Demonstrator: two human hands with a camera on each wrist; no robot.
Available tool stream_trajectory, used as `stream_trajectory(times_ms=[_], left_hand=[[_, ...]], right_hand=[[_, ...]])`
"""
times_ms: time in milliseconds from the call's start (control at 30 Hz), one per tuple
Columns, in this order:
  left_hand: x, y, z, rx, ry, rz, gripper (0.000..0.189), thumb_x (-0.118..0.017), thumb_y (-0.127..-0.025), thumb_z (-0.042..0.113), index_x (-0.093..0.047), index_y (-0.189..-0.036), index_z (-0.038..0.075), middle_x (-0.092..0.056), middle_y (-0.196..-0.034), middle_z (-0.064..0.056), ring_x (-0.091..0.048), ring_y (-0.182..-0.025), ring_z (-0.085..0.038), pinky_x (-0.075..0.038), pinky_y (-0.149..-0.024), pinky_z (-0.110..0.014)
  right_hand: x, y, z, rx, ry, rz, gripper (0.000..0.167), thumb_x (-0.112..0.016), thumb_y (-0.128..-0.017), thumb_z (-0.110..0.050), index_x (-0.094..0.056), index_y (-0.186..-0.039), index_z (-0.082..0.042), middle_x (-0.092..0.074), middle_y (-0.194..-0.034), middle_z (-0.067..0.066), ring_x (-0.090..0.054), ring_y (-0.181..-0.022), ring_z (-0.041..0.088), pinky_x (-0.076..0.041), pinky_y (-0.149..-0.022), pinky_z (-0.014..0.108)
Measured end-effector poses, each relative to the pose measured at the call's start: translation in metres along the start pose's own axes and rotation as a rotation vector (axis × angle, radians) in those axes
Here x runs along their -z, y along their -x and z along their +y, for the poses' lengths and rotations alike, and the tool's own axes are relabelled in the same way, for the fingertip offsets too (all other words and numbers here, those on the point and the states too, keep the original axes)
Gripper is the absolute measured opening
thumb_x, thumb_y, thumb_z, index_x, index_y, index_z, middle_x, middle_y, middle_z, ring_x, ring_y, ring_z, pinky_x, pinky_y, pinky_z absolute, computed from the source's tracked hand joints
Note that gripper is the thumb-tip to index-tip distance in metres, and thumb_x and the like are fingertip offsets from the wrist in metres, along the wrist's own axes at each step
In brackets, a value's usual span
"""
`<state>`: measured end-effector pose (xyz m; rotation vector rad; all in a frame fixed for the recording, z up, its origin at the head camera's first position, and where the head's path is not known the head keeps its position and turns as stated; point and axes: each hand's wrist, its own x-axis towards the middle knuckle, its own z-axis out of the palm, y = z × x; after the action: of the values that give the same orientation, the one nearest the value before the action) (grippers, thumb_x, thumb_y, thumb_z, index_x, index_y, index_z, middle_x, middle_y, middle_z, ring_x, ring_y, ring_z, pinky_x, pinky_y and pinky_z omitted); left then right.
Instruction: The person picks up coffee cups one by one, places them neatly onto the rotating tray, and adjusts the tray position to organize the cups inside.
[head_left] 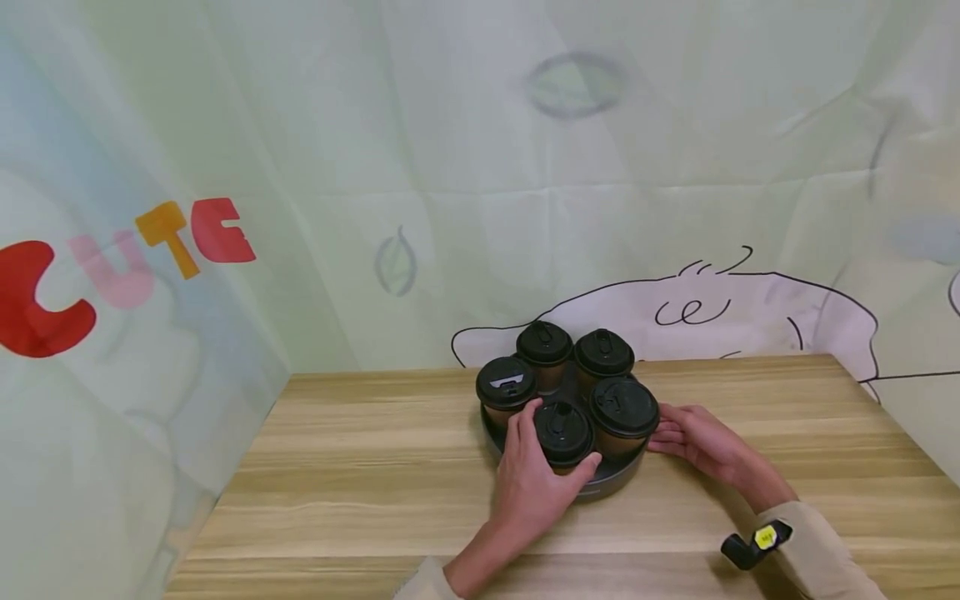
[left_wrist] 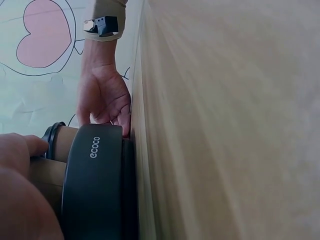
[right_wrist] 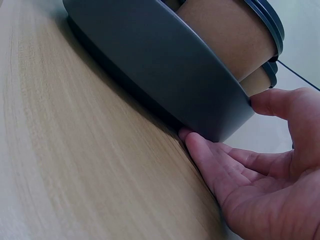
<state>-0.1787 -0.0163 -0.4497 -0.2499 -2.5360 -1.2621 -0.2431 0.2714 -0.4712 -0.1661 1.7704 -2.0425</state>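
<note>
A round dark grey tray (head_left: 609,483) marked "ecoco" (left_wrist: 94,147) stands on the table, holding several brown paper cups with black lids. My left hand (head_left: 528,483) grips the front paper cup (head_left: 562,432), its fingers on the cup's left side and the thumb on the right. At the tray's right side, my right hand (head_left: 705,442) holds the tray's edge. In the right wrist view, that hand's thumb (right_wrist: 270,102) touches the upper rim and its fingers (right_wrist: 200,152) lie at the bottom edge, by the tabletop. The right-hand cup (head_left: 624,408) is close to this hand.
The wooden table (head_left: 360,483) extends to both sides of the tray. A printed cloth backdrop (head_left: 465,208) hangs behind the table's back edge. A black strap device (head_left: 757,543) sits on the right wrist.
</note>
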Motion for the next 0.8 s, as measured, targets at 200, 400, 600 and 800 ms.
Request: stream_trajectory(times_ms=[200, 400, 600, 800], left_hand=[[0.002, 0.0, -0.002, -0.006, -0.001, -0.013, 0.101, -0.085, -0.077, 0.058, -0.037, -0.154, 0.014, -0.049, -0.143, -0.008, -0.057, -0.127, -0.029, -0.051, -0.1, -0.054], [0.006, 0.0, -0.003, 0.002, 0.004, -0.028, 0.103, -0.083, -0.078, 0.06, -0.036, -0.156, 0.014, -0.047, -0.144, -0.008, -0.055, -0.129, -0.03, -0.049, -0.101, -0.056], [0.008, -0.001, -0.005, 0.004, 0.01, -0.025, 0.103, -0.083, -0.077, 0.061, -0.035, -0.156, 0.016, -0.046, -0.145, -0.009, -0.053, -0.131, -0.03, -0.048, -0.104, -0.055], [0.016, -0.002, -0.006, 0.015, -0.006, -0.052, 0.106, -0.08, -0.077, 0.068, -0.036, -0.156, 0.014, -0.045, -0.147, -0.007, -0.051, -0.133, -0.027, -0.045, -0.108, -0.052]], right_hand=[[-0.002, -0.001, 0.001, 0.002, -0.008, -0.006, 0.043, -0.041, -0.114, -0.024, -0.057, -0.135, 0.01, -0.076, -0.112, 0.011, -0.072, -0.105, 0.017, -0.056, -0.096, 0.035], [-0.002, -0.004, 0.0, 0.002, -0.003, -0.013, 0.045, -0.043, -0.114, -0.025, -0.056, -0.137, 0.011, -0.076, -0.112, 0.011, -0.072, -0.106, 0.017, -0.056, -0.096, 0.035], [-0.002, -0.008, 0.001, -0.001, -0.011, -0.021, 0.043, -0.043, -0.114, -0.025, -0.058, -0.136, 0.009, -0.076, -0.111, 0.011, -0.073, -0.105, 0.017, -0.056, -0.096, 0.035], [0.0, -0.01, 0.001, -0.002, -0.018, -0.036, 0.04, -0.041, -0.114, -0.023, -0.059, -0.133, 0.007, -0.076, -0.111, 0.01, -0.072, -0.105, 0.016, -0.056, -0.097, 0.035]])
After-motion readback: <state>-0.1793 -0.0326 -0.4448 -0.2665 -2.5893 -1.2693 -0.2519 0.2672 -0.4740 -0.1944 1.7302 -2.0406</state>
